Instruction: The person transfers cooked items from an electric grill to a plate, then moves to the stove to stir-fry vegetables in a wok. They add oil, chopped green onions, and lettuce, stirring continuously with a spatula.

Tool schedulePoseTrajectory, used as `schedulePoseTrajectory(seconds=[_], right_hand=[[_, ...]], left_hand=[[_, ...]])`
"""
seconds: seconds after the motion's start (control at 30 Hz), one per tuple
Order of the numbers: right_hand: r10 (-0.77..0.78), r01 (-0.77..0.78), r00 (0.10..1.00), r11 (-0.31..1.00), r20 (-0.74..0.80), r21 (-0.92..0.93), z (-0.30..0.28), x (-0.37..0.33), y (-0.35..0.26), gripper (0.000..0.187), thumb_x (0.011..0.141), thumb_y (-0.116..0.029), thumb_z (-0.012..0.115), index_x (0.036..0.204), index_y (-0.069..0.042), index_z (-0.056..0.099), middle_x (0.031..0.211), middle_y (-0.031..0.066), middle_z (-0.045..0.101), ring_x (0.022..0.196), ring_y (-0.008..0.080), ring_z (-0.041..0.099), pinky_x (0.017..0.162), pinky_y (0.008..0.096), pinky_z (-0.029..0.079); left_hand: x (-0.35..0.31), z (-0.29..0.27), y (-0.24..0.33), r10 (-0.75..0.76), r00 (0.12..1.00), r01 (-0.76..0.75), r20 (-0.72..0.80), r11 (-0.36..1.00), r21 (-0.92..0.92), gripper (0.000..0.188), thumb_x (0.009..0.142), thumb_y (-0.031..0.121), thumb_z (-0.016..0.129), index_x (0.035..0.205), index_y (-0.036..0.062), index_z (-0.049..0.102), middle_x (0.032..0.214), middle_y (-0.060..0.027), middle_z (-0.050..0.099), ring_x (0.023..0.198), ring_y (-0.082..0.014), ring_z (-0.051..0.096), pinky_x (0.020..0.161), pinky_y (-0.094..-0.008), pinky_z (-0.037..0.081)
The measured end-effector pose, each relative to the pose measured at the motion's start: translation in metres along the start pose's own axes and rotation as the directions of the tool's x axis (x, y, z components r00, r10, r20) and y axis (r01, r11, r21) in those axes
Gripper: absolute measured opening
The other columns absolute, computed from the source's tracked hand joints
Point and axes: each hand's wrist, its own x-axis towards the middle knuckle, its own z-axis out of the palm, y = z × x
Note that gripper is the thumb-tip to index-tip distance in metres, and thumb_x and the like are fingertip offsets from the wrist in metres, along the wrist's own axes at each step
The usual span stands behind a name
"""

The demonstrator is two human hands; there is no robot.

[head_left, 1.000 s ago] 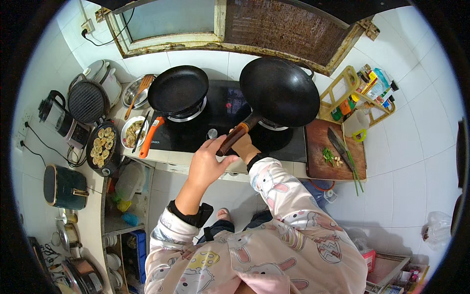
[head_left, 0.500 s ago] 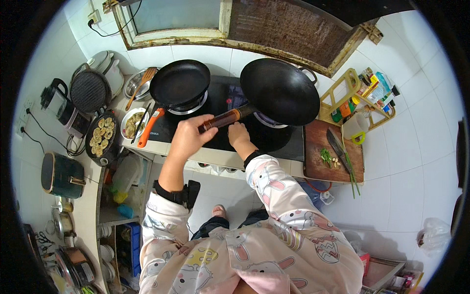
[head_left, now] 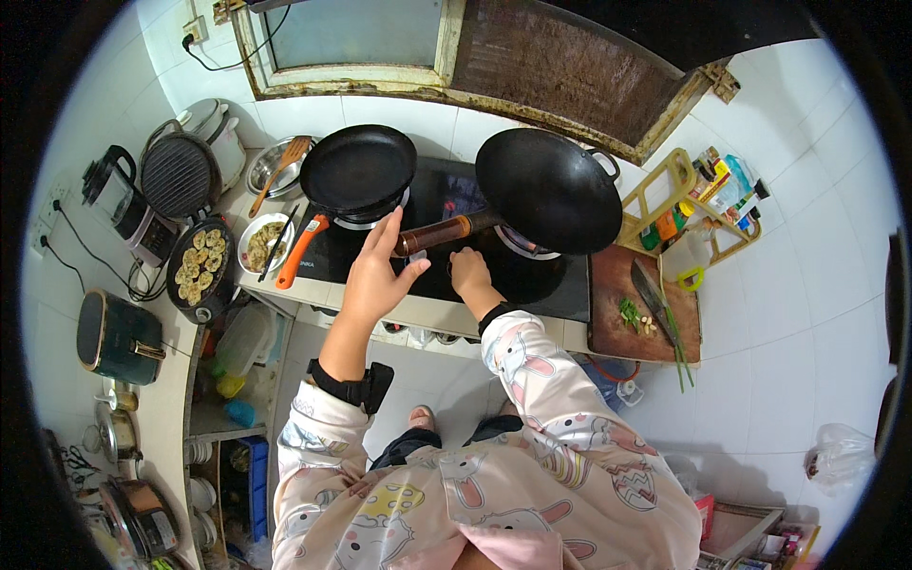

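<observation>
A black wok (head_left: 546,190) sits tilted on the right burner of the black glass cooktop (head_left: 560,293), its brown wooden handle (head_left: 437,235) pointing left towards me. My left hand (head_left: 375,274) is open beside the end of that handle, fingers stretched and thumb apart, holding nothing. To its right, my right hand (head_left: 469,272) is closed low over the cooktop's front part, below the wok handle. What its fingers grip, if anything, is hidden. A black frying pan (head_left: 357,169) with an orange handle (head_left: 302,253) rests on the left burner.
Left of the cooktop stand a bowl of food (head_left: 258,245), a steel basin with a wooden spatula (head_left: 281,176) and an open electric griddle holding browned slices (head_left: 199,266). On the right, a wooden cutting board (head_left: 608,328) carries a knife (head_left: 650,287), scallions and garlic. Beyond is a condiment rack (head_left: 655,198).
My left hand has let go of the wok handle and opened beside it. My right hand stays low at the cooktop. The whole view has shifted slightly.
</observation>
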Motion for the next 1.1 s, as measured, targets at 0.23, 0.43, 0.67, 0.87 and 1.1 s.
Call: schedulePoseTrajectory(seconds=[0.23,0.43,0.67,0.87,1.1], right_hand=[[-0.047,0.037,0.998,0.975,0.041,0.22,-0.014,-0.014,0.009,0.027,0.091,-0.014,0.049,0.113,-0.004,0.061,0.121,0.0187,0.054,0.11,0.036,0.053,0.092,0.0401,0.047],[-0.247,0.216,0.967,0.929,0.069,0.302,-0.064,-0.074,0.012,0.067,0.081,-0.008,0.061,0.141,-0.004,0.031,0.147,0.0224,0.026,0.133,0.0355,0.032,0.104,0.0388,0.037],[-0.546,0.58,0.814,0.778,-0.198,0.242,-0.374,-0.173,-0.007,0.046,0.084,-0.019,0.063,0.129,-0.013,0.051,0.096,0.0118,0.067,0.082,0.0262,0.067,0.071,0.0381,0.053],[-0.25,0.243,0.456,0.958,-0.854,-0.151,-0.58,-0.152,-0.067,0.069,0.084,-0.018,0.061,0.144,-0.023,0.028,0.076,0.0152,0.066,0.067,0.0299,0.066,0.062,0.0402,0.052],[-0.16,-0.082,0.301,0.978,-0.94,-0.192,-0.69,-0.078,-0.149,0.078,0.084,-0.013,0.051,0.148,-0.033,0.012,0.091,0.0234,0.065,0.08,0.0397,0.062,0.068,0.0478,0.049]], left_hand=[[-0.033,-0.018,0.004,-0.209,0.978,0.208,-0.007,0.975,-0.073,0.073,0.077,0.011,0.072,0.141,0.0108,0.036,0.14,-0.0188,0.04,0.084,-0.0212,0.065,0.072,-0.0313,0.052],[-0.057,-0.044,0.0,-0.174,0.985,0.171,-0.02,0.981,-0.09,0.066,0.08,0.01,0.069,0.139,0.0071,0.039,0.141,-0.0202,0.038,0.086,-0.0223,0.065,0.076,-0.0316,0.051],[-0.076,-0.086,-0.011,-0.131,0.986,0.117,-0.106,0.985,-0.129,0.059,0.08,0.004,0.067,0.134,0.0013,0.044,0.137,-0.0203,0.043,0.086,-0.0204,0.065,0.066,-0.0263,0.052],[-0.099,-0.091,-0.021,-0.332,0.941,0.294,-0.065,0.896,-0.333,0.056,0.082,0.006,0.067,0.133,-0.0004,0.043,0.131,-0.0166,0.048,0.081,-0.0176,0.065,0.064,-0.0252,0.051],[-0.103,-0.151,-0.016,-0.263,0.914,0.172,-0.309,0.941,-0.292,0.055,0.08,0.003,0.067,0.131,0.0001,0.047,0.124,-0.0168,0.053,0.082,-0.0172,0.065,0.061,-0.0255,0.051]])
